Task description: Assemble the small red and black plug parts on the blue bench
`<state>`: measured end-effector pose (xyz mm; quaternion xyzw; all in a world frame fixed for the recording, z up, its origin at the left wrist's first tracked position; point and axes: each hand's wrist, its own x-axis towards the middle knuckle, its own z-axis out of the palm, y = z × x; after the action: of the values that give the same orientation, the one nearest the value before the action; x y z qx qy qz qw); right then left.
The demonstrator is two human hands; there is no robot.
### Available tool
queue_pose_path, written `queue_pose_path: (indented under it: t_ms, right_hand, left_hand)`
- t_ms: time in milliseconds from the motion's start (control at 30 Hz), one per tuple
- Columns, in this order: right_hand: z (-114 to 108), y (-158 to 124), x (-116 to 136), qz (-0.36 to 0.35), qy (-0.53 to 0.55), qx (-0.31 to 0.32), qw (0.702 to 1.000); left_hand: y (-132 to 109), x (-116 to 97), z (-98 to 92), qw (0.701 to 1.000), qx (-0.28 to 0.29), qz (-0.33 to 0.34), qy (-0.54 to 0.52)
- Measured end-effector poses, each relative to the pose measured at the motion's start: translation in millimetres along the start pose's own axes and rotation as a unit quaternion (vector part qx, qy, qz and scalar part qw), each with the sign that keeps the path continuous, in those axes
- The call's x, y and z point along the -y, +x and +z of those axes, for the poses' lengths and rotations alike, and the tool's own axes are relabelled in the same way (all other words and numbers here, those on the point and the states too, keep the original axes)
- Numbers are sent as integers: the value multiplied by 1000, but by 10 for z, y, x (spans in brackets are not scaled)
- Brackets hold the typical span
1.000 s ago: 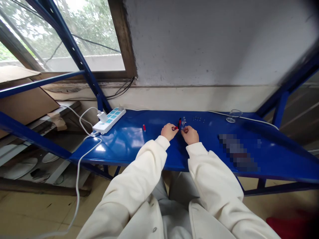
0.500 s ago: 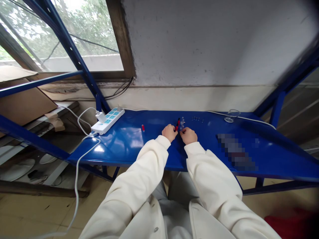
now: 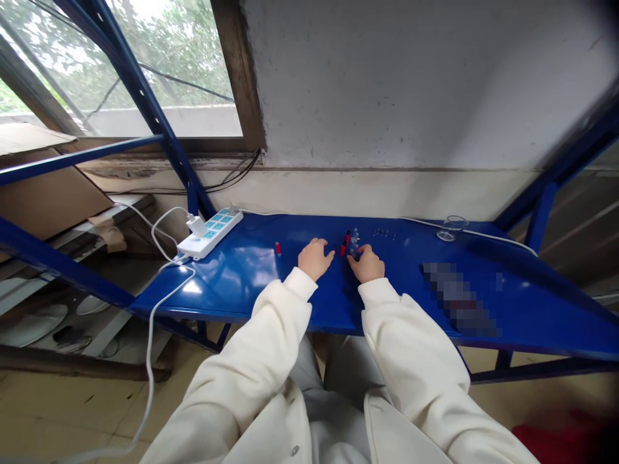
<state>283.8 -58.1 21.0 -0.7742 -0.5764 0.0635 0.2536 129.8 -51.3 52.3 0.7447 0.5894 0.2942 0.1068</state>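
Note:
My left hand [image 3: 314, 257] rests on the blue metal shelf [image 3: 251, 277] with its fingers loosely spread and nothing in them. A small red piece [image 3: 278, 248] lies to its left. My right hand [image 3: 368, 263] is closed in a pinch at a cluster of small red, black and clear parts [image 3: 349, 242] just beyond its fingertips. What the fingers hold is too small to make out. Both arms wear cream sleeves.
A white power strip [image 3: 209, 233] with a plugged-in charger and white cable sits at the shelf's left end. A row of tiny dark parts [image 3: 382, 231] and a clear round dish [image 3: 447, 227] lie near the back edge. Blue frame struts rise on both sides.
My left hand has let go of the red and black part and moved left, with its fingers spread. My right hand stays by the cluster.

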Motion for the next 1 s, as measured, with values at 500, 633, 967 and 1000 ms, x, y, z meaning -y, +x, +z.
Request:
queue_pose_path:
  t_ms: [500, 633, 967, 1000]
  right_hand:
    - [-136, -167, 126, -76, 165, -209, 961]
    - [-107, -163, 122, -101, 197, -233, 947]
    - [-69, -148, 102, -113, 214, -236, 941]
    - [-70, -150, 104, -113, 214, -236, 941]
  left_hand:
    - [-171, 773, -668, 971, -86, -166, 152]
    - [-153, 787, -597, 967, -69, -174, 175]
    - [-81, 883, -514, 970, -12, -146, 192]
    - [-75, 896, -492, 970, -1, -145, 193]
